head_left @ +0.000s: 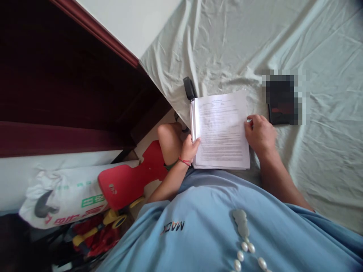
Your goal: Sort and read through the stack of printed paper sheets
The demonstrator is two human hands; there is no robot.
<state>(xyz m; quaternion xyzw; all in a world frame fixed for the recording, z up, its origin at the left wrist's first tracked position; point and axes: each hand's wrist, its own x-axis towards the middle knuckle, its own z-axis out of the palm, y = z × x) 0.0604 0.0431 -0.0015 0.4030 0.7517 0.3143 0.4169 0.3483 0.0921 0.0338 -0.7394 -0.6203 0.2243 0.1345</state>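
Observation:
A stack of printed papers [219, 132] rests in front of my body at the edge of the pale bed sheet. My left hand [190, 148] is closed on its left edge, with the thumb on top and the other fingers hidden beneath. At the right edge, my right hand [260, 133] has its fingers curled, thumb and forefinger closed on the paper's margin. Against the top left corner of the stack is a black object [189, 88] that looks like a stapler, its lower end hidden by the sheets.
A black phone-like device [279, 109], partly blurred out, lies right of my right hand on the wrinkled pale sheet [244, 45]. Dark red wooden furniture [68, 139] stands at left. Below it are a red board-like seat [121, 185] and a white printed bag [68, 192].

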